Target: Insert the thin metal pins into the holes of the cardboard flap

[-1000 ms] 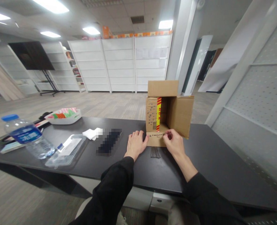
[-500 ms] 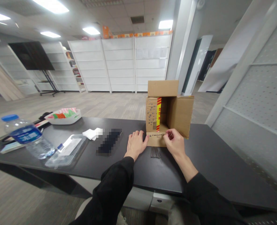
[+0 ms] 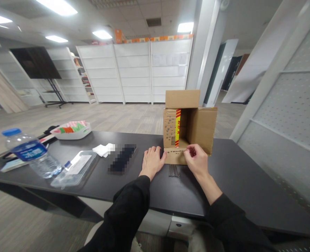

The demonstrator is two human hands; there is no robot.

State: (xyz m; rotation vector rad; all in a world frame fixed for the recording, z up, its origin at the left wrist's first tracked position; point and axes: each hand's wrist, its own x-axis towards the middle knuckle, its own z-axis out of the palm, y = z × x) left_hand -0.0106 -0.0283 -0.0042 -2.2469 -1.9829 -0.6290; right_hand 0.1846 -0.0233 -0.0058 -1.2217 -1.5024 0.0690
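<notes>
An open cardboard box (image 3: pixel 191 127) stands on the dark table, with a yellow and red tape strip (image 3: pixel 177 128) and many small dark dots on its left flap. Its lower flap (image 3: pixel 174 159) carries a row of small dark holes or dots. My left hand (image 3: pixel 152 161) lies on the table with fingers spread, its thumb against the left edge of that flap. At the flap's right part, my right hand (image 3: pixel 196 159) is closed in a pinch; whatever sits between the fingertips is hidden. Several thin metal nails or screws (image 3: pixel 174 170) lie side by side just in front of the flap.
Left on the table (image 3: pixel 239 189) are a water bottle (image 3: pixel 30 154), a clear plastic case (image 3: pixel 76 168), white tissue (image 3: pixel 102 149), a dark pixelated object (image 3: pixel 122 159) and a white tray (image 3: pixel 73 134) with colourful packets. A perforated panel (image 3: pixel 288 105) rises along the right side.
My right hand has shifted very slightly to the right along the lower flap, still pinched. My left hand, the box and the nails or screws have not moved.
</notes>
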